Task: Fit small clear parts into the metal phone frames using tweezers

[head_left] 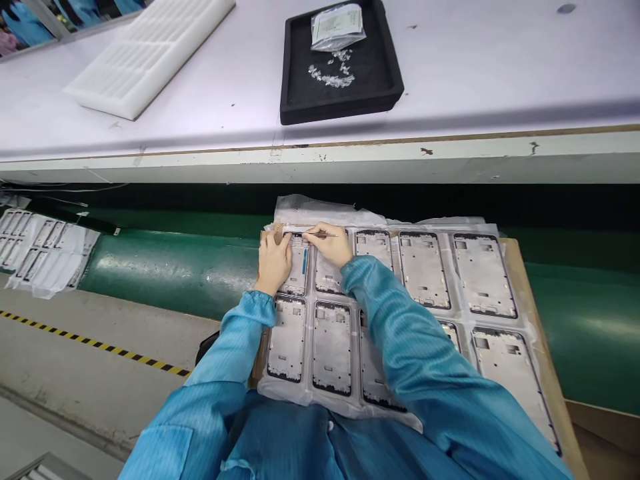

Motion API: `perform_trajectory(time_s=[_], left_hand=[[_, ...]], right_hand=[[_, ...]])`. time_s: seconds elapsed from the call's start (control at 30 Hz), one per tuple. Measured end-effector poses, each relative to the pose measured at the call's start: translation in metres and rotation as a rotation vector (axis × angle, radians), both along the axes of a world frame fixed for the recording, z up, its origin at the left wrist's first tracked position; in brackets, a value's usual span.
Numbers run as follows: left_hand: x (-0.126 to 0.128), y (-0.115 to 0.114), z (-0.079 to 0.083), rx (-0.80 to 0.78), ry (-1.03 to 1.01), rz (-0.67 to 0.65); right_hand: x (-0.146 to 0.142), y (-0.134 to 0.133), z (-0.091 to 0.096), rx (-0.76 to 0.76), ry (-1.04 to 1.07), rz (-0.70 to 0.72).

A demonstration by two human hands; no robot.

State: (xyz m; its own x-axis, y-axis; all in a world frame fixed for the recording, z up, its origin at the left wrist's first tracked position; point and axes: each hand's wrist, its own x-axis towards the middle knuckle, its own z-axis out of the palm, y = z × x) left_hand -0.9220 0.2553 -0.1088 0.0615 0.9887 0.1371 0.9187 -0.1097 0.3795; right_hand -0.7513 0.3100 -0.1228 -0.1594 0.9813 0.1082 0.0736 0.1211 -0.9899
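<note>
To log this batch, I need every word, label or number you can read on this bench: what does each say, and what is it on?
Paper insert in the clear plastic bag on the black foam tray: printed, but too small to read.
Teal strip on the metal phone frame: no text can be made out.
Nothing else shows legible text.

- Bright, even overhead light washes the white bench top (450, 67) well beyond the left hand (273, 263) and right hand (327, 244); no lamp shows.
- A deep shadow band (450, 203) lies just beyond both hands, under the bench edge.
- Soft glare streaks the green conveyor belt (590, 333) on either side of them.
- The metal frames (425, 270) beside the right hand stay sharp, without motion blur.
- Wide-angle distortion bows the bench edge (450, 150) and stretches the blue sleeves (415, 340) behind the hands.
</note>
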Motion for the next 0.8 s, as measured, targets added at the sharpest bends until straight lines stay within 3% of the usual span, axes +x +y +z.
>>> perform_trajectory(time_s=[0.23,0.8], left_hand=[[0.0057,-0.0016,0.0038,-0.031,0.162,0.026],[0.0041,-0.0022,0.0067,-0.03,0.204,0.012]], right_hand=[[0.0007,-0.0019,-0.0001,0.009,0.016,-0.026],[-0.0008,-0.0027,0.0059,0.088,-0.024,-0.036]])
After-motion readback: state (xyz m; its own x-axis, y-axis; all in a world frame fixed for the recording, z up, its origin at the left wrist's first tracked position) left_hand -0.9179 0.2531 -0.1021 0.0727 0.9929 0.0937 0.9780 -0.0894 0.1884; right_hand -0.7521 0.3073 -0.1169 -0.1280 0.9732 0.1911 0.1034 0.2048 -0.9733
